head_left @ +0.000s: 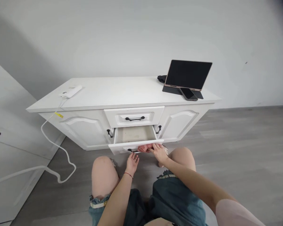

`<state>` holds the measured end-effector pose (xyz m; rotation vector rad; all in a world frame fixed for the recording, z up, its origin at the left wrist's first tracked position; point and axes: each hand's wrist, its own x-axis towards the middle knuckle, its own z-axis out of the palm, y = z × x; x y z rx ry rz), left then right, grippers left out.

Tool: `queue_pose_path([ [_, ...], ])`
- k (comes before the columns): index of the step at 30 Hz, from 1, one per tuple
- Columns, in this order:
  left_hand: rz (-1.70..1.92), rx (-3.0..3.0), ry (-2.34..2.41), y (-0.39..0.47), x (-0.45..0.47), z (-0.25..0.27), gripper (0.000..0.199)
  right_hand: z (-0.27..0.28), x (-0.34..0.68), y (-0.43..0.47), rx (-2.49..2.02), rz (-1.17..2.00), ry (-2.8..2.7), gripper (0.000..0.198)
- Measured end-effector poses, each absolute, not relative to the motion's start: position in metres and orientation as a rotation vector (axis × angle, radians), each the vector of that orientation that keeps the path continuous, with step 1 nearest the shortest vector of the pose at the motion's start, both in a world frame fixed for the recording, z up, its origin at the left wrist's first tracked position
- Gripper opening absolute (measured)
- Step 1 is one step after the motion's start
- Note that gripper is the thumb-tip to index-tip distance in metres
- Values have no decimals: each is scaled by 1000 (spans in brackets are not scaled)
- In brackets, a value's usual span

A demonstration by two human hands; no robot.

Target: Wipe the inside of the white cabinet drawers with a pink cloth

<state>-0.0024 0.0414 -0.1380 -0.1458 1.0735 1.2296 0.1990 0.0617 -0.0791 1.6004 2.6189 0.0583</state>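
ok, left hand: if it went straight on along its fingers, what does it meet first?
Left hand: most likely the black handle on the open lower drawer's front. Its fingertips look at or touching it; one view leaves depth unclear.

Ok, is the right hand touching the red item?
Touching. The head view shows the right hand gripping the right end of the red item, with no gap between them.
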Motion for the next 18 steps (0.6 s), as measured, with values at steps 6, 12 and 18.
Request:
queue_pose_path([
  [6, 1247, -114, 1102, 42, -1, -140, 7, -95, 231, 52, 1879, 75, 2503, 33],
  [12, 1261, -93, 1110, 42, 1, -139, 8, -112, 236, 54, 1905, -42, 2436, 34],
  [18, 1255, -89, 1104, 41, 2, -133, 12, -145, 200, 54, 2408, -618, 2227, 47],
])
